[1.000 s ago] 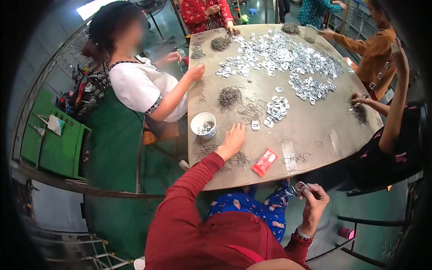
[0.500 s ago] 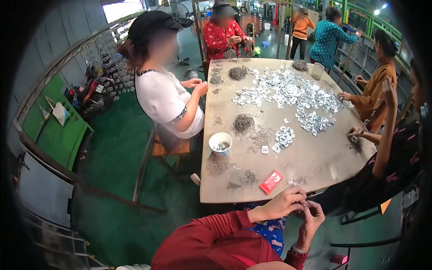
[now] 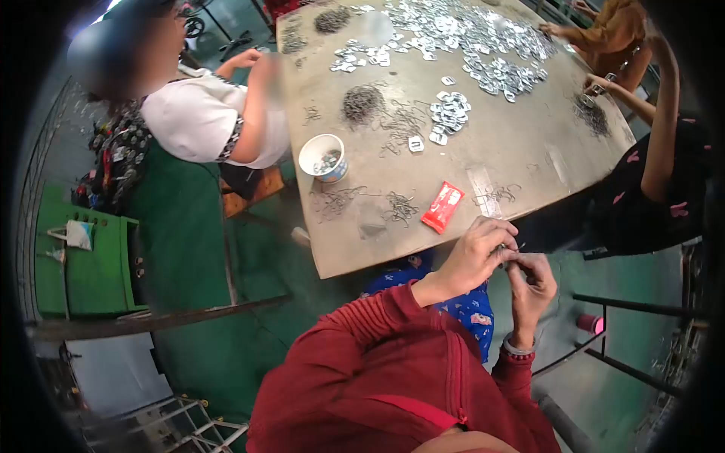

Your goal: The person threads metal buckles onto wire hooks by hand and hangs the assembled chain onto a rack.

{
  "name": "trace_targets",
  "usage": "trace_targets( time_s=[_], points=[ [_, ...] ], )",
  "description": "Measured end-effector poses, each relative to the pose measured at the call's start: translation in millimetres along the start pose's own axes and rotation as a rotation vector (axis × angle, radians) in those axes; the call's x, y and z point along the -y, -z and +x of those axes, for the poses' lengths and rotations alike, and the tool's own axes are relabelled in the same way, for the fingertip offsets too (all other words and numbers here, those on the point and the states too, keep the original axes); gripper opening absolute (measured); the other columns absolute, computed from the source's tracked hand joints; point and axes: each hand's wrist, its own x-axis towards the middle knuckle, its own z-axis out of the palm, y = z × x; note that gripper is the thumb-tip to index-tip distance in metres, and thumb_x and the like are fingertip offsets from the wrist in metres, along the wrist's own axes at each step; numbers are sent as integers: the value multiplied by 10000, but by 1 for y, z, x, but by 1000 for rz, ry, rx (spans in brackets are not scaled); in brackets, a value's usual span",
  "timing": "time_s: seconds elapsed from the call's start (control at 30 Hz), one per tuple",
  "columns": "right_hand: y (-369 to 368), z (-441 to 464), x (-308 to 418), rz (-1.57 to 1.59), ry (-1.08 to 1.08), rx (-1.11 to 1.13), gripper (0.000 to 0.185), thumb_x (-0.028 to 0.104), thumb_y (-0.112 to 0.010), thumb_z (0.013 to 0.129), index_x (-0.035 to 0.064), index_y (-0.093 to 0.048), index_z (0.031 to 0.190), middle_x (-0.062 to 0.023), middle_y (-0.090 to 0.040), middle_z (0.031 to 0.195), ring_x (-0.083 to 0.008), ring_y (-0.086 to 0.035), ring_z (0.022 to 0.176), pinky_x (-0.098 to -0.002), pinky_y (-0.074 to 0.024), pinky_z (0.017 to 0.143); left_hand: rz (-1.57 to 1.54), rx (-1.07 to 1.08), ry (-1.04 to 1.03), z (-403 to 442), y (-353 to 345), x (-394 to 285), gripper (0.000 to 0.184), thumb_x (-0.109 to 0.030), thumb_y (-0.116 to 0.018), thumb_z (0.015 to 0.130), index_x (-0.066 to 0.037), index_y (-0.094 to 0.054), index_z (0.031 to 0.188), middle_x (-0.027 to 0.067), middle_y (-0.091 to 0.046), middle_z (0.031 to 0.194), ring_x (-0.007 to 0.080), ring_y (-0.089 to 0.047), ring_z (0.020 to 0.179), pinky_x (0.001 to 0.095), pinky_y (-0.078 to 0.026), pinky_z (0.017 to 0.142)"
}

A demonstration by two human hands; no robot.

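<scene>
My left hand [image 3: 476, 253] and my right hand [image 3: 533, 285] meet just off the near edge of the table, fingertips pinched together. A small dark bit shows between them, too small to make out. Just beyond my left hand lies a red packet [image 3: 442, 207]. Thin dark wire hooks [image 3: 500, 193] are scattered to its right, and another small bunch of hooks [image 3: 401, 208] lies to its left. Farther in are a small heap of flat silvery buckle-like pieces [image 3: 450, 113] and a dense clump of wire hooks [image 3: 363, 103].
A white paper cup [image 3: 322, 157] with small pieces inside stands at the table's left edge. A large spread of silvery pieces [image 3: 483, 38] covers the far part of the table [image 3: 408, 167]. One person in white [image 3: 198, 113] sits left; others' hands [image 3: 599, 84] work at the right.
The view has tilted downward, so the table sits higher in the picture and more of my red sleeves shows. My hands stay pinched together, with only slight finger movement.
</scene>
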Motion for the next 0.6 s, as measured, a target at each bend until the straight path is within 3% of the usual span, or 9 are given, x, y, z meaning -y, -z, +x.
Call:
trace_targets(
  time_s=[0.1, 0.17, 0.2, 0.3, 0.43, 0.47, 0.5, 0.53, 0.6],
  points=[
    [-2, 6, -6, -22, -40, 50, 125, -125, -642, 715, -30, -620, 792, -74, -618, 777, -126, -580, 695, -235, -461, 623, -67, 22, 16, 4, 4, 11, 109, -34, -666, 756, -15, -615, 850, 107, -630, 985, 272, -583, 945, 360, -460, 796],
    [10, 25, -9, 187, -233, 172, 91, -128, -638, 716, -54, -626, 767, -88, -627, 785, -128, -585, 668, -248, -468, 600, -131, 103, 50, 5, 10, 18, 130, -23, -663, 762, -14, -620, 884, 94, -649, 902, 261, -615, 847, 346, -469, 763],
    [18, 38, -18, 195, -245, 214, 19, -72, -625, 768, -70, -643, 771, -101, -630, 776, -129, -585, 648, -249, -460, 574, -128, 127, 39, 6, 14, 19, 136, -22, -662, 765, -14, -621, 894, 90, -652, 886, 257, -620, 829, 343, -470, 756],
    [0, 102, -27, 6, -296, 210, 187, 103, -590, 871, -59, -661, 812, -66, -628, 695, -99, -574, 637, -238, -443, 565, -147, 122, -12, 10, 21, 24, 146, -5, -672, 759, -19, -621, 895, 76, -655, 838, 237, -632, 794, 330, -476, 724],
    [-92, 203, -87, -20, -105, 502, 318, 254, -570, 906, -48, -669, 927, -54, -626, 692, -92, -561, 613, -256, -453, 556, -212, 136, 19, 6, 24, 26, 149, 19, -680, 750, -20, -615, 879, 73, -654, 841, 229, -627, 801, 331, -479, 718],
    [-122, 226, -119, -58, -149, 448, 315, 245, -553, 909, -44, -667, 964, -111, -651, 720, -151, -600, 616, -304, -479, 582, -225, 137, 22, 5, 24, 25, 147, 20, -678, 753, -20, -614, 879, 70, -653, 841, 228, -625, 802, 334, -478, 721],
    [-143, 248, -140, -256, -16, 422, 322, 208, -531, 915, -35, -617, 1107, -137, -648, 752, -143, -600, 609, -308, -481, 581, -236, 139, 25, 2, 25, 24, 144, 20, -676, 756, -20, -613, 879, 68, -653, 841, 228, -624, 804, 337, -478, 724],
    [-165, 268, -173, -365, 36, 345, 337, 215, -575, 878, -7, -616, 1129, -206, -664, 842, -232, -649, 676, -353, -496, 623, -211, 129, 23, -1, 23, 23, 147, 24, -672, 758, -26, -610, 882, 62, -652, 840, 226, -619, 812, 345, -473, 753],
    [-195, 284, -208, -439, 93, 295, 350, 209, -624, 828, 5, -629, 1113, -228, -658, 865, -282, -659, 726, -375, -502, 659, -237, 166, 66, -4, 23, 18, 157, 14, -674, 760, -26, -608, 896, 57, -654, 849, 227, -620, 829, 349, -464, 803]
  ],
)
